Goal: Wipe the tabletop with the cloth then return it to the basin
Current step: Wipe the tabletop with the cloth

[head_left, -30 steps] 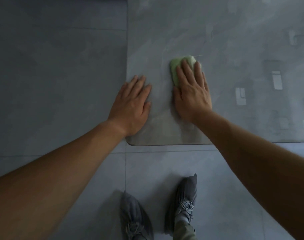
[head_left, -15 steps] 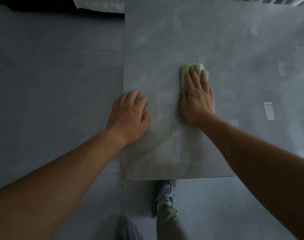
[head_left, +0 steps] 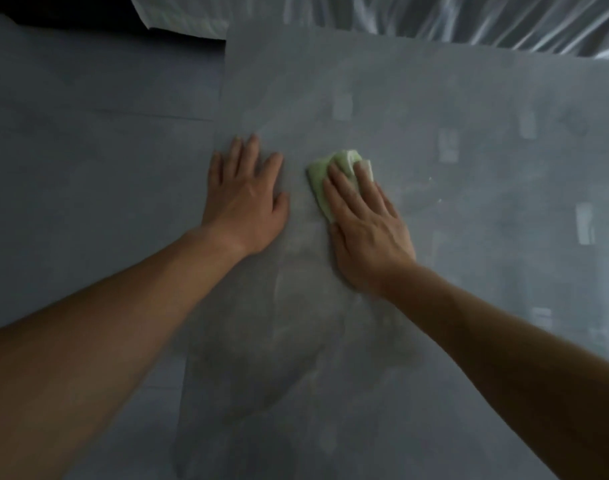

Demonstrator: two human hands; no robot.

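Over on the far left there's only grey tiled floor point(head_left: 71, 168), then the edge of the desk point(head_left: 434, 98) comes in, and right at that edge sits the left hand point(head_left: 246, 199), palm down and fingers spread flat on the surface, holding nothing, just bracing the body. Moving across, a duller, smeared-looking patch runs down the desk between the two forearms, which looks like ground the wipe has covered, though the blur makes that a guess. Next comes the pale green cloth point(head_left: 318, 183), bunched under the fingers and lying on the desk just beside the left hand without touching it. The right hand point(head_left: 365, 226) lies flat on top of it, the grip loose and open, fingers extended and pressing down rather than curled around the fabric. Further right the desk stretches on, with pale reflections on its sheen. So the wiping is under way and looks far from finished, with much of the surface apparently untouched. The return leg has not begun, and no basin is in view anywhere
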